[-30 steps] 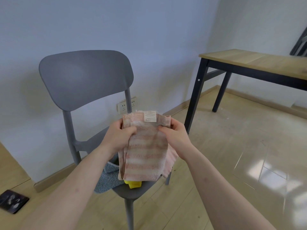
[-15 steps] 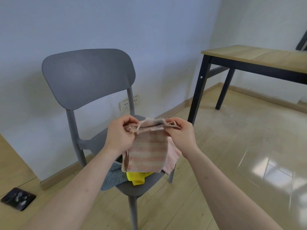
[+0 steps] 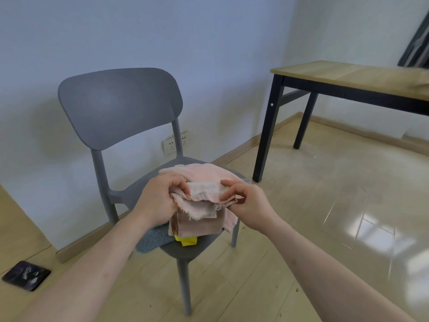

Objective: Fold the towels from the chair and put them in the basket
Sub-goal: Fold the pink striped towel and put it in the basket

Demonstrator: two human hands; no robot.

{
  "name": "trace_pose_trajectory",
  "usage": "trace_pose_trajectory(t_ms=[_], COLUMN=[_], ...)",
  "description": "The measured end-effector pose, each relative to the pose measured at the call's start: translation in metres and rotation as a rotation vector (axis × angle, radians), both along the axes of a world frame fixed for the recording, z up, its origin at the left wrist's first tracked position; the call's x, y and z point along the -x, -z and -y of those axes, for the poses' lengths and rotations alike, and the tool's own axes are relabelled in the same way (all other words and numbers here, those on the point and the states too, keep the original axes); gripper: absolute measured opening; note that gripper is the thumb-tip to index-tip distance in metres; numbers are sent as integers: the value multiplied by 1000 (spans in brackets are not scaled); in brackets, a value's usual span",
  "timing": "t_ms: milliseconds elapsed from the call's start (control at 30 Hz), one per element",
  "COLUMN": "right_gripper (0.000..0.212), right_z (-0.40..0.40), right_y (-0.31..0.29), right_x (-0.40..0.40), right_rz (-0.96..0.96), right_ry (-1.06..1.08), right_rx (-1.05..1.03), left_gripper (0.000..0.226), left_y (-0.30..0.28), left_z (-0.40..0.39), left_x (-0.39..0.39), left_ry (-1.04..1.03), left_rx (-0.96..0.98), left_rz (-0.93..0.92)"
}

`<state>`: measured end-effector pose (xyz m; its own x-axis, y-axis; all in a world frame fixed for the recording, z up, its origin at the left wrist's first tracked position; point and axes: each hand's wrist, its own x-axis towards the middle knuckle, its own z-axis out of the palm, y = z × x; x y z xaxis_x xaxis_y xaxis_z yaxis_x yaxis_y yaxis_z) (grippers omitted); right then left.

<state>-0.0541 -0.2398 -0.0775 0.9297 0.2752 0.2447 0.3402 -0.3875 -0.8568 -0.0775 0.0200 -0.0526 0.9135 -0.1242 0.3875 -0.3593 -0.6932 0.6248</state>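
Both hands, left hand (image 3: 160, 201) and right hand (image 3: 247, 204), pinch a folded pink striped towel (image 3: 202, 205) above the grey chair (image 3: 120, 105) seat, where pink, blue (image 3: 153, 238) and yellow (image 3: 186, 241) towels lie, near a wooden table (image 3: 348, 77) on pale flooring (image 3: 325, 205).

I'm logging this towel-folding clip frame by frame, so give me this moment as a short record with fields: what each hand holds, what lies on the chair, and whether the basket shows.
left hand: left hand grips the pink striped towel at its left edge
right hand: right hand pinches the same towel's right edge
towel state: partly folded, held over the seat
chair: grey plastic chair facing the camera
on seat: plain pink cloth, grey-blue towel, yellow cloth
basket: not in view
nearby: wooden table with black legs
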Motion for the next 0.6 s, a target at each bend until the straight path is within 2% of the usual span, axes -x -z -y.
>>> trace_pose_trajectory(t_ms=[300, 433, 500, 600], right_gripper=[28, 24, 19, 19], right_z=[6, -2, -5, -9], right_y=[15, 20, 18, 18], right_x=[24, 30, 33, 33], right_rz=[-21, -148, -201, -223], right_ry=[-101, -103, -56, 45], right_rx=[326, 353, 279, 197], left_gripper=[47, 38, 33, 43], left_y=[-4, -2, -5, -14], left_z=[4, 3, 3, 5], left_x=[23, 30, 35, 38], left_ry=[53, 93, 100, 65], left_rx=[-302, -446, -433, -175], left_rz=[-197, -320, -393, -497])
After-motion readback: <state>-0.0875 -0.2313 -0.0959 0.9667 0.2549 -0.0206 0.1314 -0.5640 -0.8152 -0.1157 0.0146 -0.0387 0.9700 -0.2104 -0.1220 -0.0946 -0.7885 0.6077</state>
